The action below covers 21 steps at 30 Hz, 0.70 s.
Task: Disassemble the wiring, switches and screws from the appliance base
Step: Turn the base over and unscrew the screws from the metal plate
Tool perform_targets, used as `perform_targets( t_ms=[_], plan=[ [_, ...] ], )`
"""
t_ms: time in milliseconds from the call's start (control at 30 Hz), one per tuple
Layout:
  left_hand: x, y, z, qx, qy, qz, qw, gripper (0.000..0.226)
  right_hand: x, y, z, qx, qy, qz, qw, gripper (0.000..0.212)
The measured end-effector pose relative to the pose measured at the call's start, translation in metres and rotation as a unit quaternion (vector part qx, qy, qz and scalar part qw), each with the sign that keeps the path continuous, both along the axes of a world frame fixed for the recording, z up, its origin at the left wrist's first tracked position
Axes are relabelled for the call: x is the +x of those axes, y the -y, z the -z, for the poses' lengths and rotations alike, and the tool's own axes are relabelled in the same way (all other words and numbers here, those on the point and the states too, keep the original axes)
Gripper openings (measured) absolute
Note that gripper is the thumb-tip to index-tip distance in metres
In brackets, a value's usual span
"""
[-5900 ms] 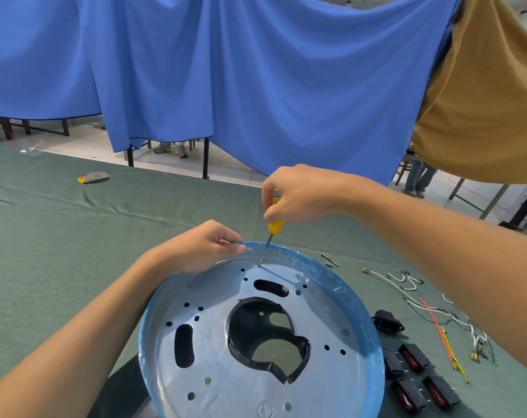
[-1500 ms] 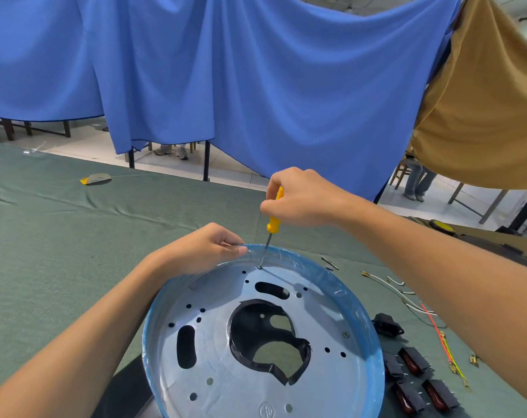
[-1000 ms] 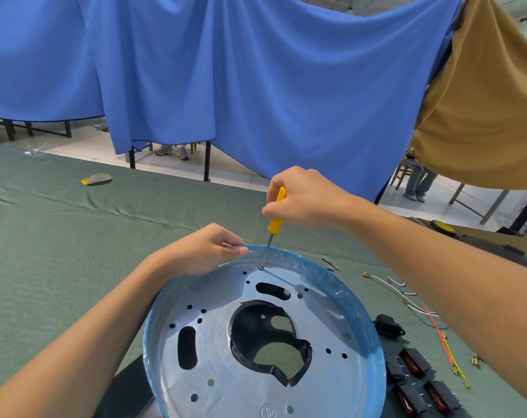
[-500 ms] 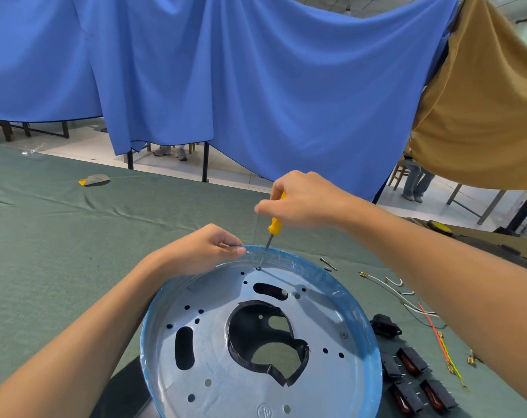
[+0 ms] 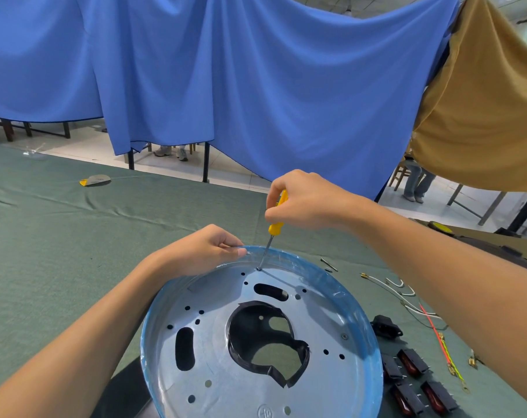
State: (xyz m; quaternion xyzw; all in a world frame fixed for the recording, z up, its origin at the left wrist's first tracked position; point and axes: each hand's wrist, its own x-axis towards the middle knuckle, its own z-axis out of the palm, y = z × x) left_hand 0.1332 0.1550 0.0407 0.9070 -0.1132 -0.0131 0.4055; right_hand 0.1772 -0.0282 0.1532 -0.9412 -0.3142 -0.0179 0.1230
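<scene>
A round metal appliance base (image 5: 340,384) with a blue film-covered rim and a large ragged centre hole lies tilted before me. My left hand (image 5: 205,251) pinches its far rim. My right hand (image 5: 301,203) grips a yellow-handled screwdriver (image 5: 276,226), held nearly upright. Its tip rests on a screw (image 5: 258,269) near the far rim of the plate. A second screw (image 5: 344,336) sits on the plate's right side.
On the green cloth to the right lie several red rocker switches (image 5: 413,363), a black socket (image 5: 386,327), loose white, red and yellow wires (image 5: 407,300) and two small pins (image 5: 328,264). A yellow-edged object (image 5: 94,180) lies far left. Blue and tan drapes hang behind.
My right hand has shifted its grip around the screwdriver handle and risen slightly, while the tip stays on the same screw. My left hand has kept its hold on the rim.
</scene>
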Motion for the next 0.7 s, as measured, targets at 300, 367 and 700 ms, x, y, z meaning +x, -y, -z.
perform_targets(
  t_ms=[300,367,700],
  plan=[
    [-0.0005,0.0009,-0.0006,-0.001,-0.004,-0.001,1.0,0.034,-0.0034,0.0012,-0.0017,-0.017,0.0,-0.005,1.0,0.013],
    [-0.0008,0.0008,-0.0009,0.002,0.0,-0.002,1.0,0.034,-0.0046,-0.0002,-0.0007,-0.02,-0.001,-0.002,1.0,0.028],
    [-0.0016,0.0014,-0.0023,0.016,0.008,-0.005,1.0,0.039,-0.0069,-0.0036,-0.003,-0.047,0.001,-0.006,0.999,0.029]
  ],
)
